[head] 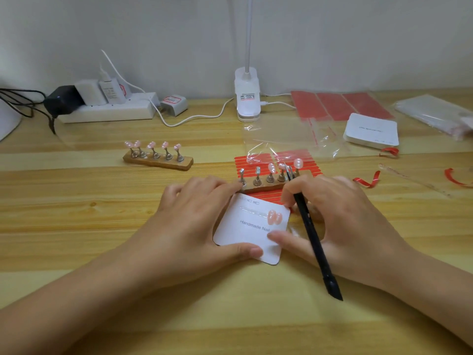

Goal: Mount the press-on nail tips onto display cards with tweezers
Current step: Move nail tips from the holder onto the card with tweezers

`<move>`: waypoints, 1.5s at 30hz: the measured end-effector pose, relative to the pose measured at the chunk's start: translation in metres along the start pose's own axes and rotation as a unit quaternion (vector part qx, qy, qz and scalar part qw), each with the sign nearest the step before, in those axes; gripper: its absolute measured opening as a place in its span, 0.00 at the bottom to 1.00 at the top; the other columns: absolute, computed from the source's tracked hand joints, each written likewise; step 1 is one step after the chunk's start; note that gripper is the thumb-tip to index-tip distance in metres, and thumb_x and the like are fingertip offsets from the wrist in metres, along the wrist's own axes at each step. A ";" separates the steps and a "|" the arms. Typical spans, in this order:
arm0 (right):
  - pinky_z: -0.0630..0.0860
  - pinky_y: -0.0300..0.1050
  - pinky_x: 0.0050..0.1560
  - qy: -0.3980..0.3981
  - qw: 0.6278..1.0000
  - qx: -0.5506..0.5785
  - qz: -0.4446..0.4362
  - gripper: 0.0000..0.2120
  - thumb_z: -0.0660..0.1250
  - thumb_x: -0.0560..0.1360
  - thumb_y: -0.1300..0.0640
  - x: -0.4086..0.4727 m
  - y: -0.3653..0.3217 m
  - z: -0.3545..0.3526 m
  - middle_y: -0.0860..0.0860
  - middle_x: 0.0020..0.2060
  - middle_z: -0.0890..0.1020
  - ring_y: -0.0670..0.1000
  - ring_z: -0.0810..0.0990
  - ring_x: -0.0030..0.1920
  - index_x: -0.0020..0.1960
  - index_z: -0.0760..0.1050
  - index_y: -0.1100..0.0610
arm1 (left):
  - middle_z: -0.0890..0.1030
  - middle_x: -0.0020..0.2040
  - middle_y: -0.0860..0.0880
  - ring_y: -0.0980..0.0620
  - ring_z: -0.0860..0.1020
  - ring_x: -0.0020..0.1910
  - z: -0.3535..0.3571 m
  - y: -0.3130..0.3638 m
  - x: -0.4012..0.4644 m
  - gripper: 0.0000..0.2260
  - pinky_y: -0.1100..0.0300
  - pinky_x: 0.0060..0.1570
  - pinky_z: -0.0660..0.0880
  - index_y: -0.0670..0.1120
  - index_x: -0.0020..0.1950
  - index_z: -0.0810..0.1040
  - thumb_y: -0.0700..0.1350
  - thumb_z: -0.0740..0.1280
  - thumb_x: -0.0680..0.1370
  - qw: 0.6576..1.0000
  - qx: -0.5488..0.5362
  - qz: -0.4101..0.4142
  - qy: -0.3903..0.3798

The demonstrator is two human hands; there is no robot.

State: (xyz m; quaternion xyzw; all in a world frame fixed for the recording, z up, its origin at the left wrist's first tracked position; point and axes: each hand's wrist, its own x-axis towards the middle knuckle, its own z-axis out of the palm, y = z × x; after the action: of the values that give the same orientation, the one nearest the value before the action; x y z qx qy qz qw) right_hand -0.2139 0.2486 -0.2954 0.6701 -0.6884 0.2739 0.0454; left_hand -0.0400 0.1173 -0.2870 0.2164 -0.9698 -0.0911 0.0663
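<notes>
Black tweezers (311,231) sit in the right hand's (340,216) grip; left hand (202,221) apparently pins the card (245,231).

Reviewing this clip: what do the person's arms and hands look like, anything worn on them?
Both forearms are bare as far as the frame shows, no sleeves in view. The left hand and right hand wear no gloves, rings, watch or bracelet. The visible fingernails are short, without obvious polish.
</notes>
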 end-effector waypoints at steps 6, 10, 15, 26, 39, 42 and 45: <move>0.74 0.37 0.41 -0.001 0.977 0.191 0.091 0.05 0.66 0.71 0.55 0.004 0.004 -0.002 0.43 0.41 0.77 0.47 0.76 0.42 0.44 0.70 0.49 | 0.62 0.60 0.75 0.77 0.56 0.61 0.000 -0.003 0.000 0.33 0.79 0.59 0.46 0.75 0.61 0.54 0.74 0.60 0.59 0.991 -0.135 0.017 0.009; 0.74 0.32 0.40 -0.011 0.971 0.225 0.083 0.09 0.70 0.71 0.60 0.004 0.004 -0.004 0.43 0.41 0.77 0.45 0.77 0.41 0.43 0.71 0.50 | 0.63 0.62 0.72 0.67 0.66 0.60 -0.001 -0.001 0.000 0.38 0.72 0.61 0.57 0.72 0.67 0.52 0.69 0.65 0.60 0.984 -0.169 0.046 0.040; 0.75 0.34 0.37 0.034 0.927 0.361 0.101 0.10 0.69 0.71 0.67 0.006 0.001 -0.008 0.53 0.37 0.77 0.45 0.78 0.35 0.43 0.71 0.55 | 0.67 0.64 0.61 0.62 0.71 0.60 -0.006 0.002 0.009 0.39 0.71 0.57 0.67 0.62 0.70 0.59 0.55 0.74 0.64 0.956 -0.254 0.110 0.096; 0.78 0.36 0.33 0.102 0.883 0.437 0.137 0.08 0.69 0.71 0.59 0.005 -0.008 -0.004 0.53 0.33 0.79 0.46 0.81 0.30 0.42 0.69 0.54 | 0.85 0.46 0.49 0.51 0.84 0.43 0.000 0.025 0.017 0.10 0.66 0.34 0.77 0.56 0.49 0.82 0.46 0.72 0.69 0.753 -0.650 -0.089 -0.036; 0.68 0.33 0.23 0.113 0.789 0.559 0.228 0.19 0.61 0.67 0.40 0.013 0.006 -0.018 0.50 0.21 0.76 0.46 0.71 0.22 0.32 0.83 0.53 | 0.85 0.43 0.49 0.50 0.84 0.36 -0.001 0.012 0.017 0.07 0.66 0.28 0.75 0.50 0.43 0.83 0.44 0.69 0.67 0.763 -0.637 -0.108 -0.021; 0.69 0.33 0.21 0.116 0.793 0.545 0.247 0.15 0.66 0.60 0.40 0.012 0.004 -0.017 0.53 0.20 0.77 0.48 0.73 0.19 0.28 0.80 0.52 | 0.85 0.43 0.49 0.50 0.84 0.37 -0.001 0.012 0.017 0.08 0.67 0.28 0.75 0.54 0.44 0.83 0.44 0.69 0.68 0.765 -0.636 -0.100 -0.025; 0.69 0.33 0.21 0.113 0.793 0.540 0.259 0.15 0.67 0.59 0.41 0.011 0.004 -0.014 0.55 0.21 0.78 0.49 0.74 0.19 0.26 0.77 0.53 | 0.85 0.44 0.49 0.50 0.84 0.37 -0.001 0.012 0.017 0.09 0.67 0.28 0.75 0.54 0.46 0.82 0.44 0.69 0.68 0.765 -0.637 -0.094 -0.030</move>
State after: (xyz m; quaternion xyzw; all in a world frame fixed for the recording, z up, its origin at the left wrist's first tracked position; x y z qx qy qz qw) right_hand -0.2234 0.2441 -0.2802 0.3467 -0.5663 0.6765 -0.3185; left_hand -0.0600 0.1202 -0.2822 0.2115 -0.6652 -0.7000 0.1509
